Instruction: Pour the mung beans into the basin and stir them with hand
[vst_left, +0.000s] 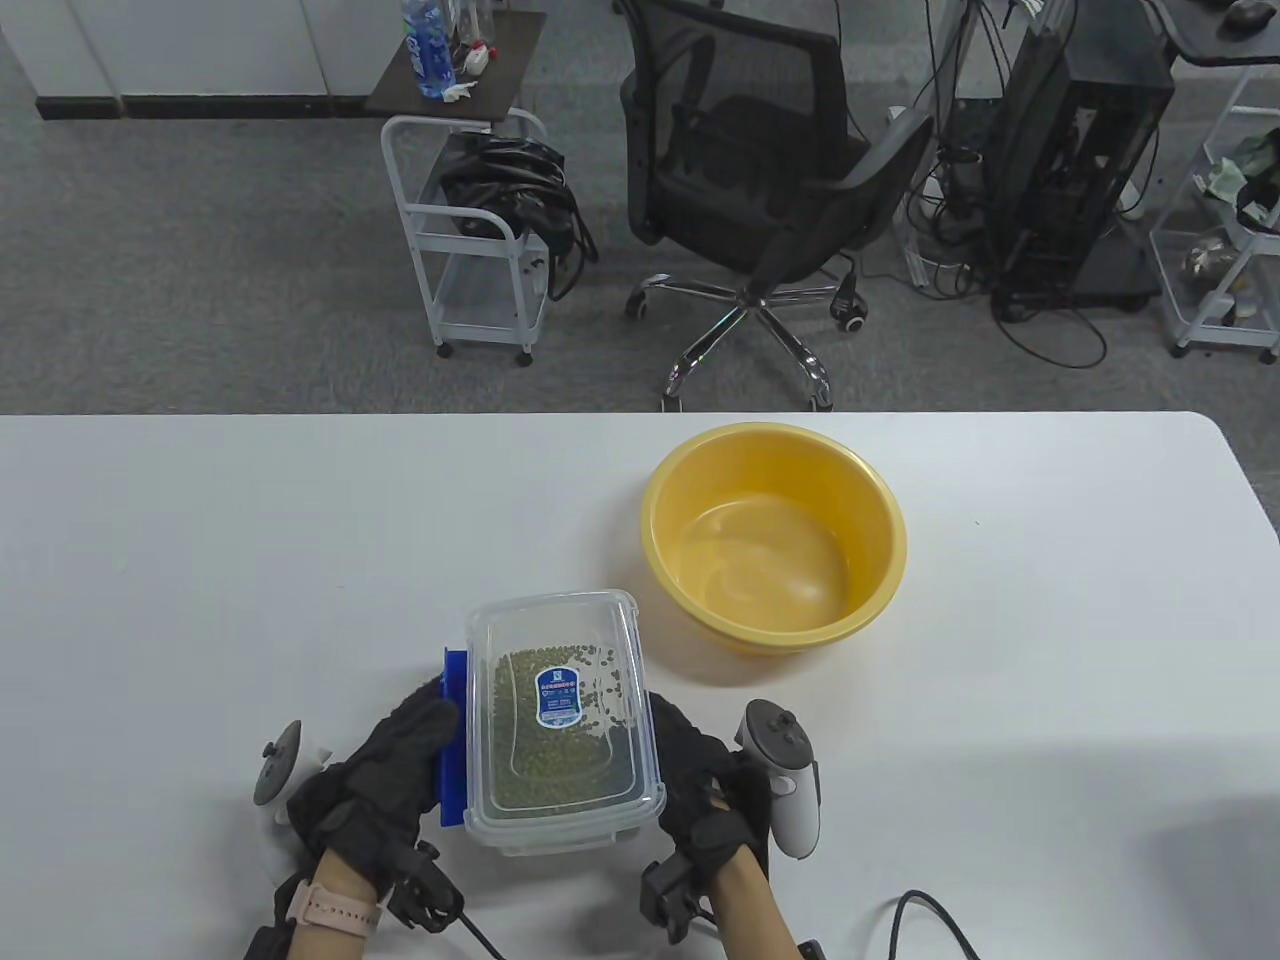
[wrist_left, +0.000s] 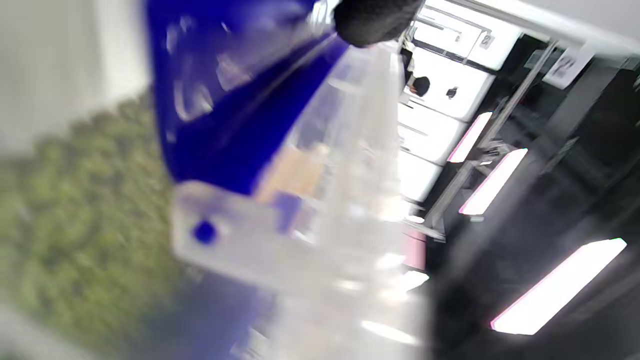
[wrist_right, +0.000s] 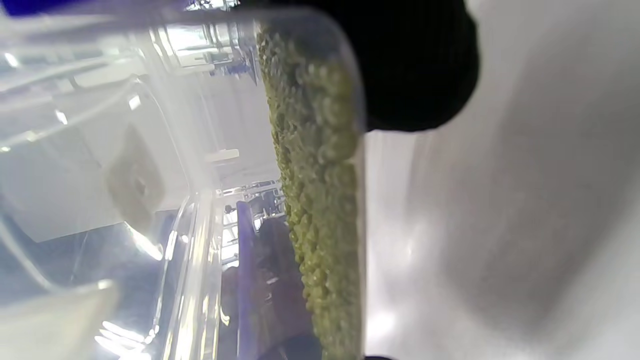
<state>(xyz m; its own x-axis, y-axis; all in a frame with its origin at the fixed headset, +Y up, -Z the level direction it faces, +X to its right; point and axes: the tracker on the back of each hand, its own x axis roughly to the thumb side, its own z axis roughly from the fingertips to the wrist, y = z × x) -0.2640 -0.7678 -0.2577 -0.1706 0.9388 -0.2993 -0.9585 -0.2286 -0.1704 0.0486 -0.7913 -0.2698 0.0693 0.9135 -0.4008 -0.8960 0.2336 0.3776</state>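
Mung beans sit in a lidded box (blue latch) gripped by both hands.

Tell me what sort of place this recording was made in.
Most likely an office or lab workspace, not a kitchen. Beyond the white table stand a black mesh office chair, a computer tower with trailing cables, and a wheeled white cart on grey carpet.
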